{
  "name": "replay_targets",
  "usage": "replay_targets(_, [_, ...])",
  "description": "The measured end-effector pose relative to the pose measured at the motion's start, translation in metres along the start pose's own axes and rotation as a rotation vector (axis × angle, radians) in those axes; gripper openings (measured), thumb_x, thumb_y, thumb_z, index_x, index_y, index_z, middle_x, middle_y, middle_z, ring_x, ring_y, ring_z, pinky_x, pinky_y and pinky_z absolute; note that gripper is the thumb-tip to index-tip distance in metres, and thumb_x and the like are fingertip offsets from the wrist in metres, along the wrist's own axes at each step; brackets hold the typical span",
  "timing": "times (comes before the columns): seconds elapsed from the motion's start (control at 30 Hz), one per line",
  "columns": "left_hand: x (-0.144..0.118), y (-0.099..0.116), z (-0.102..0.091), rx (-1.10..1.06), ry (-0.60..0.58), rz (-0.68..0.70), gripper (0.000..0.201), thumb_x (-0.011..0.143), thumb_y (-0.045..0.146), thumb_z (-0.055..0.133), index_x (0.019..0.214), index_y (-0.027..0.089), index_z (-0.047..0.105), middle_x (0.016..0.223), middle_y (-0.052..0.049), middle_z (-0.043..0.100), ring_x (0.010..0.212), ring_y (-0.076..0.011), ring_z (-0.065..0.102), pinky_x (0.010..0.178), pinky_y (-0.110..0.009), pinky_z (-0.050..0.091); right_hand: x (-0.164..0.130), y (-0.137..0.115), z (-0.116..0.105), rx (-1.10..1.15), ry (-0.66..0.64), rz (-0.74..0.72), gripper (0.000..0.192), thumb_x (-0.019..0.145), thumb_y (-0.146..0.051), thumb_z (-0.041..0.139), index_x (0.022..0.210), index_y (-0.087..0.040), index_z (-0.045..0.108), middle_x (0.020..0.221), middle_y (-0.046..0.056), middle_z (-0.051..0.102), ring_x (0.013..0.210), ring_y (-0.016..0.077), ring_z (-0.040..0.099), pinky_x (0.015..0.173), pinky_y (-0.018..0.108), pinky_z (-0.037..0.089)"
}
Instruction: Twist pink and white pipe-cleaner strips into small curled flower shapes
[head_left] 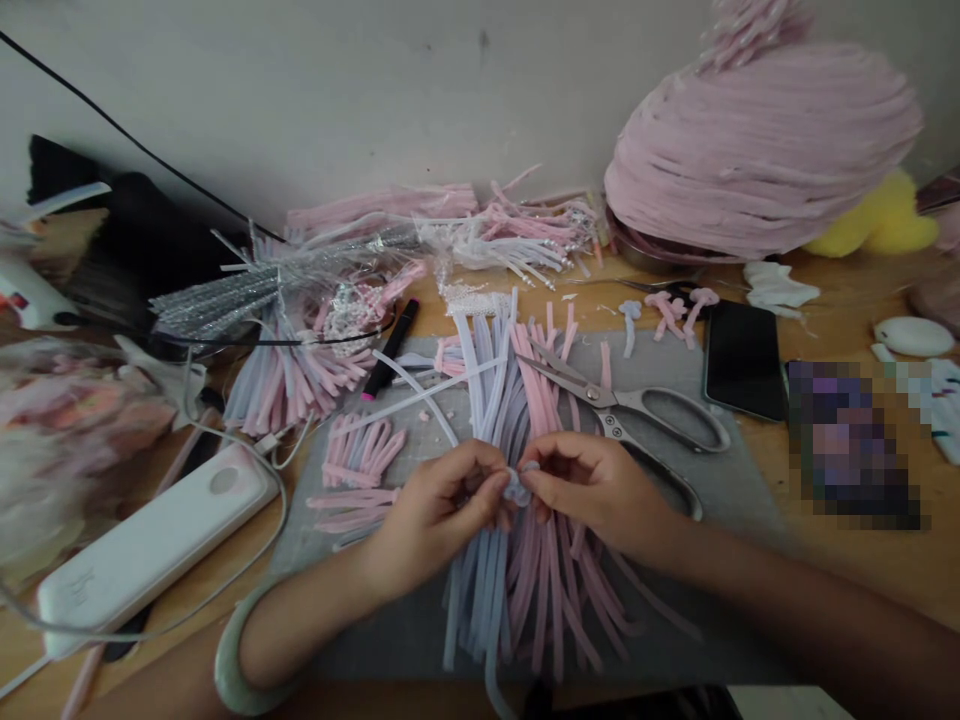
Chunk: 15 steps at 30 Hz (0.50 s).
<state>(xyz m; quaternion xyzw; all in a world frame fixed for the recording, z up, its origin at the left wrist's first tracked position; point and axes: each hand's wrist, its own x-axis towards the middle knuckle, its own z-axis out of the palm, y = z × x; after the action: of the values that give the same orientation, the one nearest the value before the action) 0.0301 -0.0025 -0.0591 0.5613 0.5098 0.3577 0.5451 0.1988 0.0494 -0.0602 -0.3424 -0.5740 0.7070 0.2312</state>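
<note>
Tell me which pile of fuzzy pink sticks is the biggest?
The huge domed heap of pink pipe cleaners at the back right, towering over the flat bundles on the grey mat.

"What sort of place is this?"

"A home craft bench — wooden table, grey mat, heaps of pink and white chenille stems, scissors, a phone and a power bank — all against a plain wall."
</note>
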Motion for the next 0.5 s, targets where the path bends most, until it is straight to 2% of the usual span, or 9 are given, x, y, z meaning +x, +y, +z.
replay_targets(0.1, [0.001, 0.002, 0.001, -0.117, -0.027, -0.087, 0.015, 0.082, 0.03, 0.047, 0.076, 0.016, 0.045, 0.057, 0.002, 0.056, 0.052, -0.0084, 0.055, 0.051, -0.018, 0.042, -0.001, 0.001, -0.001, -0.088, 0.044, -0.085, 0.011, 0.079, -0.024, 0.054, 0.08, -0.015, 0.06, 0.069, 0.0, 0.059, 0.058, 0.0068, 0.053, 0.053, 0.018, 0.043])
replay_targets(0.2, [0.003, 0.004, 0.002, -0.222, -0.104, -0.216, 0.02, 0.079, 0.034, 0.049, 0.071, 0.016, 0.043, 0.057, 0.002, 0.055, 0.047, -0.0079, 0.053, 0.045, -0.018, 0.04, -0.001, 0.001, -0.002, -0.245, 0.075, -0.22, 0.013, 0.08, -0.022, 0.054, 0.084, -0.016, 0.064, 0.077, 0.002, 0.062, 0.07, 0.0096, 0.057, 0.062, 0.02, 0.045])
replay_targets(0.3, [0.005, 0.006, 0.001, -0.255, -0.177, -0.281, 0.018, 0.077, 0.033, 0.05, 0.073, 0.016, 0.046, 0.061, 0.001, 0.056, 0.048, -0.0086, 0.054, 0.046, -0.02, 0.042, 0.0, 0.0, -0.003, -0.331, 0.056, -0.326, 0.014, 0.08, -0.02, 0.055, 0.087, -0.017, 0.067, 0.078, 0.003, 0.063, 0.071, 0.0097, 0.058, 0.064, 0.02, 0.046])
replay_targets(0.4, [0.007, 0.006, -0.003, -0.141, -0.128, -0.215, 0.013, 0.074, 0.027, 0.054, 0.076, 0.015, 0.052, 0.065, 0.001, 0.057, 0.059, -0.0101, 0.055, 0.056, -0.022, 0.044, 0.0, 0.0, -0.004, -0.357, 0.03, -0.347, 0.014, 0.079, -0.018, 0.056, 0.086, -0.017, 0.068, 0.076, 0.003, 0.063, 0.068, 0.0095, 0.058, 0.062, 0.02, 0.046])
replay_targets(0.5, [0.007, 0.008, -0.009, 0.071, -0.12, -0.161, 0.011, 0.075, 0.024, 0.053, 0.074, 0.014, 0.057, 0.065, 0.001, 0.058, 0.063, -0.01, 0.053, 0.059, -0.021, 0.042, -0.001, 0.0, -0.003, -0.36, 0.006, -0.295, 0.014, 0.078, -0.02, 0.057, 0.085, -0.017, 0.068, 0.076, 0.002, 0.063, 0.067, 0.0092, 0.058, 0.061, 0.019, 0.046])
